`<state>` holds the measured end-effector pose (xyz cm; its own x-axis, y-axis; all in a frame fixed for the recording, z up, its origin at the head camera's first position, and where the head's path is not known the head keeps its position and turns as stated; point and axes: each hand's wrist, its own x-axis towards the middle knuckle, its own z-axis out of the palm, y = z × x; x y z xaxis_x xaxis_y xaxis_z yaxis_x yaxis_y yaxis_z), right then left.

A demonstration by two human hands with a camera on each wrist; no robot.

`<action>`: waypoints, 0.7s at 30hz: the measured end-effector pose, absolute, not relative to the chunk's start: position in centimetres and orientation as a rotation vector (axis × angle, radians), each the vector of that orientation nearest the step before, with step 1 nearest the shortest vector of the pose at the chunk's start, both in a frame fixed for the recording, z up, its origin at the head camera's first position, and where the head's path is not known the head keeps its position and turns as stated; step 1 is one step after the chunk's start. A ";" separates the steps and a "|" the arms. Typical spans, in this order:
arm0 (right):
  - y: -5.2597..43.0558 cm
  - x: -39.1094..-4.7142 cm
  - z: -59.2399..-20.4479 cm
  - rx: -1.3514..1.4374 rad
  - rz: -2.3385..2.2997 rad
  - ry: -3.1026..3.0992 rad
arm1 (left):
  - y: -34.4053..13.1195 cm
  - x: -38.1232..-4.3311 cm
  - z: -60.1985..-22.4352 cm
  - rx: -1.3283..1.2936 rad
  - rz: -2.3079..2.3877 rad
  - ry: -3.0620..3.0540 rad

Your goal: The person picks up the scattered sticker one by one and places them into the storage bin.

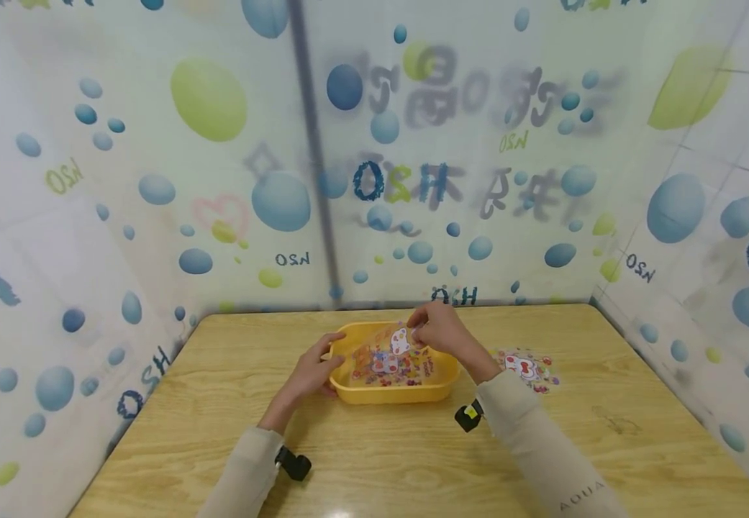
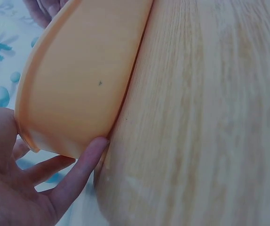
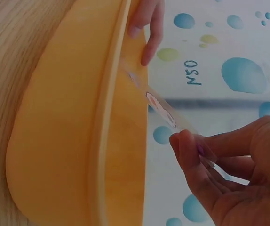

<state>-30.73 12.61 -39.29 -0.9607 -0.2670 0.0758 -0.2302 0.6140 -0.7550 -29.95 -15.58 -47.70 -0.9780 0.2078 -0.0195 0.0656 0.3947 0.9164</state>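
Observation:
A yellow plastic basin (image 1: 390,395) sits on the table. My left hand (image 1: 312,370) grips its left end, with the thumb at the rim and fingertips against the outer wall (image 2: 83,70) in the left wrist view. Over the basin, my right hand (image 1: 442,329) pinches the upper right corner of a clear plastic bag (image 1: 383,362) printed with cartoon characters and small colourful figures. The bag slants down into the basin. From the right wrist view, thumb and fingers (image 3: 189,146) hold its edge, and the bag appears thin and nearly edge-on.
Another clear printed piece (image 1: 523,367) with a white cartoon face lies on the wooden table (image 1: 380,460), right of the basin and partly behind my right forearm. A dark mark (image 1: 615,419) shows farther right. Patterned curtains (image 1: 478,216) stand behind and at both sides.

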 end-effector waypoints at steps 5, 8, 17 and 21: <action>11.6 -31.0 -39.6 -0.418 -1.278 2.760 | -15.6 -29.9 -47.7 0.255 1.642 2.512; 11.3 -31.0 -39.7 -0.443 -1.254 2.774 | -15.6 -29.9 -47.8 0.263 1.651 2.512; 11.5 -31.7 -40.2 -0.486 -1.097 2.809 | -15.4 -29.9 -47.9 0.243 1.633 2.515; 11.4 -32.1 -40.2 -0.420 -1.025 2.807 | -15.6 -30.0 -47.8 0.222 1.633 2.534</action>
